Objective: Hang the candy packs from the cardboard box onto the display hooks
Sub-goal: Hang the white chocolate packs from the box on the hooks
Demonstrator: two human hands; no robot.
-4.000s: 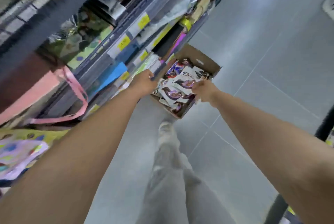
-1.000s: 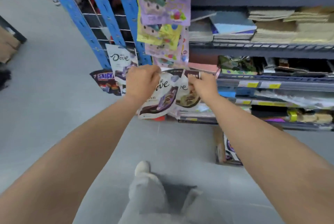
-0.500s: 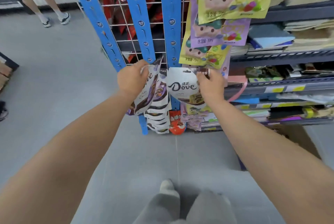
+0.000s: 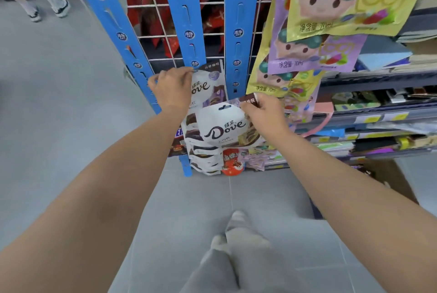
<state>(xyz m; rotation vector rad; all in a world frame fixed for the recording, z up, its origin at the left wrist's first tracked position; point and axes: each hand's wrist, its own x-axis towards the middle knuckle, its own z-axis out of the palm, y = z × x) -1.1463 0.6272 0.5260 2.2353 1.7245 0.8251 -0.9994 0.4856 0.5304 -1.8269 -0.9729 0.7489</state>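
Grey shop floor [image 4: 59, 103] runs under a wire rack [image 4: 151, 5] that carries three blue display strips [image 4: 186, 20]. The left hand [image 4: 171, 89] grips the top edge of one Dove pack [image 4: 209, 86] against the middle strip. The right hand [image 4: 262, 115] pinches the top corner of a second Dove pack [image 4: 224, 127] just below it, so two packs are in hand. Beneath them hangs a column of hung packs [image 4: 203, 155], too overlapped to count. One cardboard box [image 4: 392, 181] sits on the floor at lower right.
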